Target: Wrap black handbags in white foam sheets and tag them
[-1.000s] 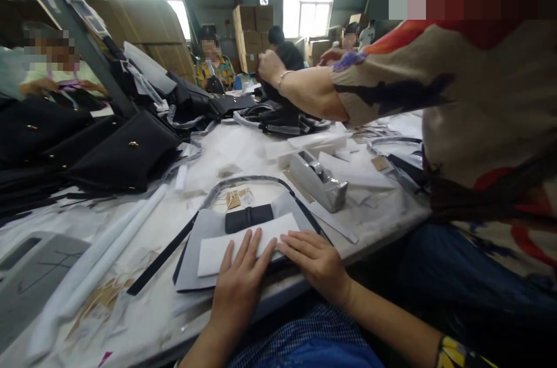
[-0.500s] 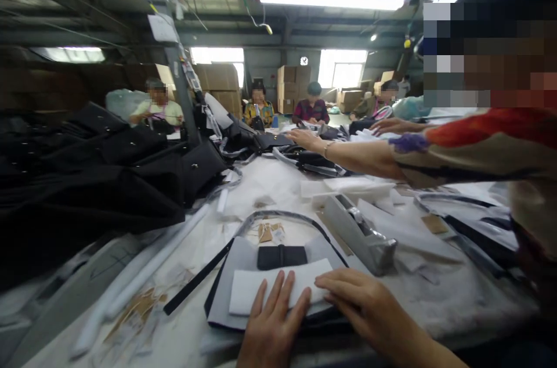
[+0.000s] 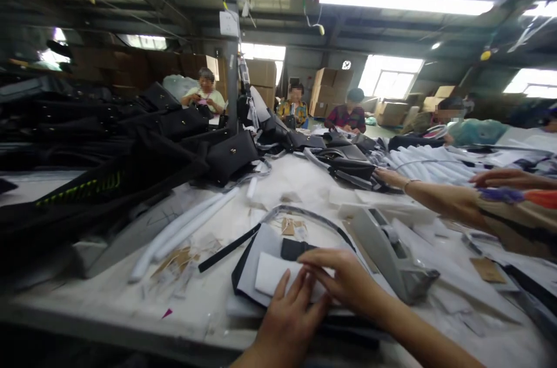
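Note:
A black handbag [image 3: 237, 278] lies flat in front of me, its strap [image 3: 319, 215] looped out at the top and pale grey sheeting [image 3: 256, 249] over its body. On it rests a folded white sheet, perhaps thin foam [image 3: 270, 275]. My left hand [image 3: 292, 317] presses down on this sheet with fingers stretched out. Pressed together, the fingers of my right hand [image 3: 348, 281] pinch the sheet's upper right edge, beside the bag's black tab [image 3: 292, 248]. Their undersides are hidden. Small brown tags [image 3: 292, 225] with white strings lie inside the strap loop.
A grey tape dispenser [image 3: 389, 252] stands right of the bag. White foam tubes [image 3: 187, 231] and more tags [image 3: 178, 263] lie to the left, below piled black bags [image 3: 232, 154]. At right, a co-worker's arm [image 3: 439, 197] reaches over the table. Other people sit beyond.
My view has swung left, so the scene sits further right. My right hand has moved inward and up over the white sheet, nearer the tab. The co-worker's arms have drawn back to the right.

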`<action>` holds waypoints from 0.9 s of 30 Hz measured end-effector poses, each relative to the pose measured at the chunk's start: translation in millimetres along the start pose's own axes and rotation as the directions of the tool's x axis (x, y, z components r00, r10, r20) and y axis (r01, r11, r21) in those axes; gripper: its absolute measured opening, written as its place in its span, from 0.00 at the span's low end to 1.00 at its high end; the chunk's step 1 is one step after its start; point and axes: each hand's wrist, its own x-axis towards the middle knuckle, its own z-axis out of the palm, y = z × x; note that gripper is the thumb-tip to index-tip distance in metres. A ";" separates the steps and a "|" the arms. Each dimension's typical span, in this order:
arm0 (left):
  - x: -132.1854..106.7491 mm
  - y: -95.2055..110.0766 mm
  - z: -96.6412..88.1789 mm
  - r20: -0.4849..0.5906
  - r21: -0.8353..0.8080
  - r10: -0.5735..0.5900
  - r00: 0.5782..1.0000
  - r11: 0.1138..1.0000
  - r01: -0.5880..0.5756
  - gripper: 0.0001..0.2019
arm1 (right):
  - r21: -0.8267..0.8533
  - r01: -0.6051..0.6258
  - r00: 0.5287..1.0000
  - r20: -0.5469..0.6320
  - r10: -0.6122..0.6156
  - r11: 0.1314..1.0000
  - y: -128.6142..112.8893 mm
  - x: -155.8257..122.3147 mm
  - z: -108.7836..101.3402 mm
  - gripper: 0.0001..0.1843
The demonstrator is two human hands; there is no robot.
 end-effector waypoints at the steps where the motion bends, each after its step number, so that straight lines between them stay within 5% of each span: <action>1: 0.1 0.6 -3.0 0.053 -0.013 -0.003 0.999 1.000 0.003 0.22 | 0.016 -0.027 1.000 0.009 0.027 1.000 0.8 15.6 0.6 0.12; 7: -0.3 3.2 -10.5 0.177 -0.073 -0.040 0.983 0.996 0.054 0.21 | -0.161 -0.126 0.975 0.164 0.153 0.979 17.7 131.0 33.7 0.13; 14: -1.2 8.3 6.6 -0.054 -0.083 -0.131 0.990 0.989 0.126 0.17 | -0.390 -0.304 0.901 0.177 0.395 0.869 29.6 227.2 114.6 0.31; 17: -0.4 9.4 12.4 -0.092 -0.096 -0.142 0.986 0.986 0.133 0.11 | -0.381 -0.364 0.872 0.180 0.455 0.850 32.8 244.6 135.8 0.28; 21: 1.7 10.7 14.8 -0.139 -0.107 -0.165 0.976 0.983 0.151 0.06 | -0.221 -0.428 0.861 0.196 0.470 0.876 43.8 254.1 133.5 0.13; 27: -3.0 12.3 13.6 -0.051 -0.054 -0.140 0.989 0.989 0.138 0.18 | 0.241 -0.439 0.898 0.101 0.428 0.866 47.0 250.7 90.9 0.10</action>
